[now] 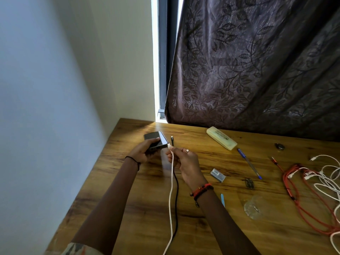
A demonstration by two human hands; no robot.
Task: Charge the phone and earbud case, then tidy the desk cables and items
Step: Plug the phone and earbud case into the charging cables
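My left hand [142, 150] grips a dark phone [156, 139] just above the wooden desk [128, 199] near its far left corner. My right hand [184, 161] pinches the plug end of a white cable [171, 199] right at the phone's near edge; whether the plug sits in the port is hidden by my fingers. A black cable [177, 190] runs beside the white one, and its free plug [172, 139] sticks up past my fingers. No earbud case is recognisable.
A pale yellow case [221, 138] lies by the curtain. A blue pen [249, 163], a small clear box [218, 174], a key-like bit [249, 183], a clear plastic piece [254, 208] and tangled red [298, 199] and white cables [327, 181] cover the right side.
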